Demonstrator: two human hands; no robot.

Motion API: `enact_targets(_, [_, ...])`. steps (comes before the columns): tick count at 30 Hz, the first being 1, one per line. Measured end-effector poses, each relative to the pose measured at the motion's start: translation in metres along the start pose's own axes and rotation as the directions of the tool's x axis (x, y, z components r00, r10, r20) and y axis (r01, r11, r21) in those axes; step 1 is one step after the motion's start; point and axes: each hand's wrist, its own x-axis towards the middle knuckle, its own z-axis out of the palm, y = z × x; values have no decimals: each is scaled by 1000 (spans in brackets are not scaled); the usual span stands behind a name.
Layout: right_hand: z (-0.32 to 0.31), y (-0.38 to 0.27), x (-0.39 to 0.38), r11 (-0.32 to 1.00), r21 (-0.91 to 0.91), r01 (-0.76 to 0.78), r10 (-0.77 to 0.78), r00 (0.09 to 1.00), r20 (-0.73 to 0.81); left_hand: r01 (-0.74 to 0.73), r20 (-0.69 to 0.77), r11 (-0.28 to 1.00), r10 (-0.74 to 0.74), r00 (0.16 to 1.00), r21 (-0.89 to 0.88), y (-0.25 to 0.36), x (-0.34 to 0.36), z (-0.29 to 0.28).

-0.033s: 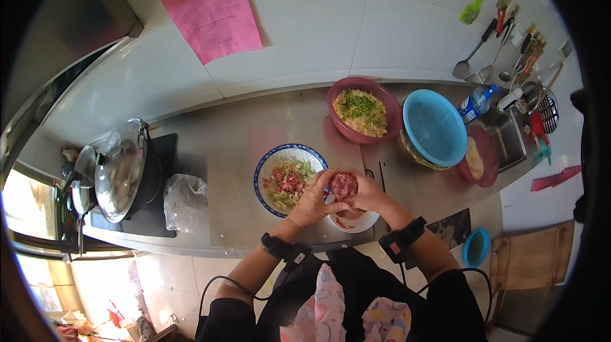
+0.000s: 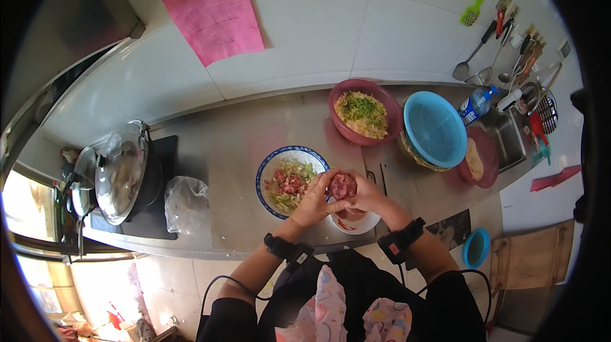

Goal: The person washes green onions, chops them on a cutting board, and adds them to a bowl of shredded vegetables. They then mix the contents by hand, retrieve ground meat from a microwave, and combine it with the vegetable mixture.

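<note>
My left hand (image 2: 310, 204) and my right hand (image 2: 370, 194) are cupped together around a lump of raw minced meat (image 2: 343, 186). Pinkish red, the lump shows between the curved fingers. Just under the hands is a small white dish (image 2: 364, 225) with red marks and more pinkish meat in it; the hands hide part of it. To the left, close by my left hand, stands a white bowl with a blue patterned rim (image 2: 259, 179). Pieces of raw meat (image 2: 290, 181) lie in it on chopped pale green vegetable (image 2: 304, 170).
Behind the hands is a dark pink basin (image 2: 333, 122) of shredded food topped with chopped greens. A blue basket (image 2: 436, 128), a bottle (image 2: 474, 107) and another pink basin (image 2: 487, 151) with dough-like food stand right, by the sink (image 2: 507, 144). Left are a plastic bag (image 2: 186, 204) and a lidded pot (image 2: 121, 179).
</note>
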Motion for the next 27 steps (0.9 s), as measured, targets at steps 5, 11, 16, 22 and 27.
enact_targets(5, [26,-30,16,976,189,-110,95,992,89,-68,-70,993,75,995,102,-13,0,-30])
enact_targets(11, [45,-46,30,825,526,-208,125,974,190,-121,-212,989,136,968,81,-23,0,-52])
enact_targets(16, [55,-39,36,800,570,-188,123,981,150,-19,-317,997,-5,948,-73,-34,4,-57])
enact_targets(22, [59,-23,35,611,763,-210,160,977,141,75,-95,989,-62,994,131,-49,-5,-80])
enact_targets(27, [67,-13,40,525,824,-213,112,977,181,111,-31,974,-119,992,-198,-51,-17,-72])
